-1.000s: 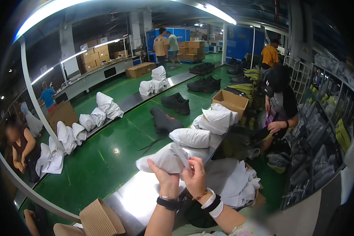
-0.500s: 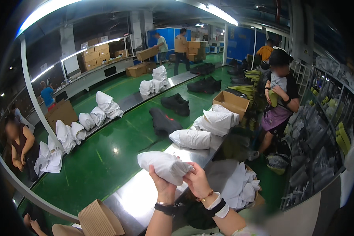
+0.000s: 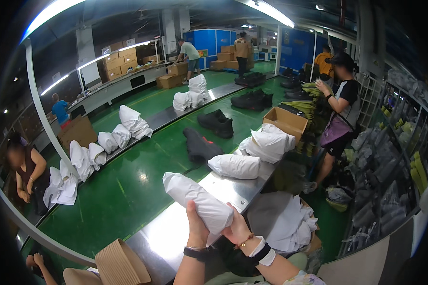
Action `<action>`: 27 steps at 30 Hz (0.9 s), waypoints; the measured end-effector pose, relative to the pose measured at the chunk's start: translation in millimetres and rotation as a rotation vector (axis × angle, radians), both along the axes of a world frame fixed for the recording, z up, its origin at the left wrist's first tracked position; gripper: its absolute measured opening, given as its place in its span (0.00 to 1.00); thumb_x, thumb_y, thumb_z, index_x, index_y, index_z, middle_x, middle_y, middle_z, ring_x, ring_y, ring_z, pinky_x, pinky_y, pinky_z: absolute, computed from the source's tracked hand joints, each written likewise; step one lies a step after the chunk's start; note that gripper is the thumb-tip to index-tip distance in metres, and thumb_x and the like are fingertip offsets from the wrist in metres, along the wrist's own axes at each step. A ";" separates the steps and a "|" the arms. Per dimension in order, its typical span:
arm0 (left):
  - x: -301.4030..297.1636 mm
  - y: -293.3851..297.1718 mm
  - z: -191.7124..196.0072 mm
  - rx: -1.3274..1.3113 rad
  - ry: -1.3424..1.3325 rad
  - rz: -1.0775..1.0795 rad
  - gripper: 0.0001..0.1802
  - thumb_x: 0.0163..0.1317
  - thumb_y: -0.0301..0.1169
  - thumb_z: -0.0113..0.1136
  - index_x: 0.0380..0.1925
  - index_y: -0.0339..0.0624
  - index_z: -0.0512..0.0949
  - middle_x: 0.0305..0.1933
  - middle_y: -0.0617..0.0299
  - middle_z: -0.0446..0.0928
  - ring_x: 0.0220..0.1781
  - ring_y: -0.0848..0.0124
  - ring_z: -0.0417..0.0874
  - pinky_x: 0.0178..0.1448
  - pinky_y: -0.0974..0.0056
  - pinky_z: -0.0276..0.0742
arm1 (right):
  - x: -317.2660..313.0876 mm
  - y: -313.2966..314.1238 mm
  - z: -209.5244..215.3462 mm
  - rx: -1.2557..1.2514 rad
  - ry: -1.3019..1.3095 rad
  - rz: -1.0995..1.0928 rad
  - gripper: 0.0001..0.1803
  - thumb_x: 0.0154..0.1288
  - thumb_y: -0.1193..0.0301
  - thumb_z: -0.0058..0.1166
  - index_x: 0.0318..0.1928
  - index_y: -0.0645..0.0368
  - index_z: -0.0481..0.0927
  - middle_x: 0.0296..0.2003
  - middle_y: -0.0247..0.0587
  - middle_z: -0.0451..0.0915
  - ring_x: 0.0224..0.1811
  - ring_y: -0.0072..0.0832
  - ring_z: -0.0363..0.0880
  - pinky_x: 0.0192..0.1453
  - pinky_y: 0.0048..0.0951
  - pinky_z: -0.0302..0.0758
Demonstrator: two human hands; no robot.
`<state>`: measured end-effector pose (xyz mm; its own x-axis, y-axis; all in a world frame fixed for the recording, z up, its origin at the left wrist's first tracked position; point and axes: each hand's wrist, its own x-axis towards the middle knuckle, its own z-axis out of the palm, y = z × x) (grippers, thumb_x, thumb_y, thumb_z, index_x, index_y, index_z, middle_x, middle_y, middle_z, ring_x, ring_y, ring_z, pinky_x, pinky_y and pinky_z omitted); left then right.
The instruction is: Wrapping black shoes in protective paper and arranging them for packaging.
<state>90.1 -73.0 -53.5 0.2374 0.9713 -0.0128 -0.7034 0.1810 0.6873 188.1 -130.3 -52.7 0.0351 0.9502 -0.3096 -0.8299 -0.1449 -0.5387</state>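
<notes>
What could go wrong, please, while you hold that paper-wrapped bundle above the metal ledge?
Both hands, left hand and right hand, grip only the near end of the long white paper-wrapped bundle, so its far end might sag or the wrapping loosen. It hangs above the shiny metal ledge and could slide off if dropped.

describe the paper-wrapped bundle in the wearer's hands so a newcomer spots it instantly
Start at the shiny metal table edge along the green conveyor. At its near end, the left hand and right hand grip a long white paper-wrapped bundle. Unlike the other white bundles, which lie flat, it is lifted, tilting up-left.
</notes>
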 end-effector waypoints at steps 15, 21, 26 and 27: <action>2.2 32.3 -17.8 0.012 0.097 -0.029 0.40 0.60 0.60 0.46 0.57 0.34 0.60 0.54 0.49 0.67 0.57 0.61 0.69 0.60 0.58 0.66 | 10.3 15.8 -22.8 0.304 -1.257 -0.346 0.38 0.49 0.65 0.67 0.54 0.65 0.57 0.44 0.50 0.72 0.47 0.31 0.73 0.51 0.30 0.71; 17.3 89.0 -12.2 -0.005 0.493 -0.052 0.43 0.62 0.52 0.51 0.66 0.39 0.46 0.54 0.46 0.65 0.55 0.60 0.70 0.53 0.57 0.73 | 109.5 66.5 6.3 0.372 -0.827 -0.582 0.34 0.49 0.69 0.66 0.54 0.67 0.62 0.46 0.43 0.72 0.46 0.28 0.71 0.51 0.28 0.70; 91.5 140.8 -41.6 0.220 0.904 -0.052 0.41 0.60 0.43 0.56 0.66 0.37 0.49 0.58 0.37 0.62 0.54 0.54 0.71 0.53 0.59 0.71 | 166.4 109.7 34.0 0.357 -1.448 -0.828 0.34 0.48 0.66 0.66 0.52 0.64 0.61 0.44 0.51 0.73 0.44 0.39 0.75 0.49 0.35 0.71; 104.1 160.0 -64.0 0.284 0.968 -0.062 0.40 0.59 0.42 0.55 0.66 0.38 0.50 0.61 0.32 0.58 0.57 0.46 0.68 0.58 0.55 0.67 | 172.2 116.3 35.4 0.223 -1.531 -0.711 0.35 0.47 0.66 0.66 0.52 0.64 0.61 0.43 0.55 0.73 0.45 0.44 0.75 0.49 0.37 0.71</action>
<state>194.2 87.0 -117.5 0.2980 0.9546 0.0030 0.1846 -0.0607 0.9809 360.3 -14.0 -17.3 0.5580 0.6340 0.5354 0.5657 0.1814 -0.8044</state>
